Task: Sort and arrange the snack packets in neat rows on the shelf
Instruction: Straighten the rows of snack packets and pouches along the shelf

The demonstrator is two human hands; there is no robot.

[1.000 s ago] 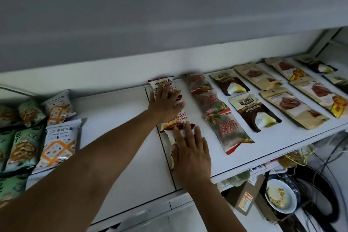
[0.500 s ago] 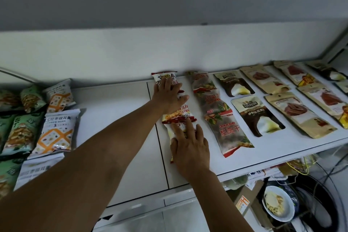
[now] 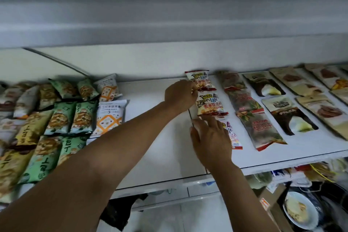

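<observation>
The left hand [image 3: 178, 97], at the centre of the frame, has its fingers curled against the left edge of a column of three small white-and-red glossy film snack packets. It sits at the seam where the top packet [image 3: 201, 81] meets the middle packet [image 3: 210, 104]. We cannot tell whether it pinches that edge or only nudges it, as the thumb is hidden. Just below, the right hand [image 3: 211, 138] lies flat, fingers nearly straight, on the lowest packet [image 3: 232, 135], with its fingertips reaching the middle packet's lower seam. The column lies on the flat white shelf [image 3: 160, 147], running from the back wall toward the front lip.

We judge these packets light, puffy and slick. They should slide at a touch and crush under pressure, so we would steer them by the crimped end seams or side edges rather than squeeze the bellies.

To the right lie long red-and-brown fruit packets [image 3: 258, 124] and dark brown pouches [image 3: 290, 117], in rows. At the left of the frame sit green pillow packets [image 3: 62, 117] and white packets with orange lattice [image 3: 109, 117].
</observation>
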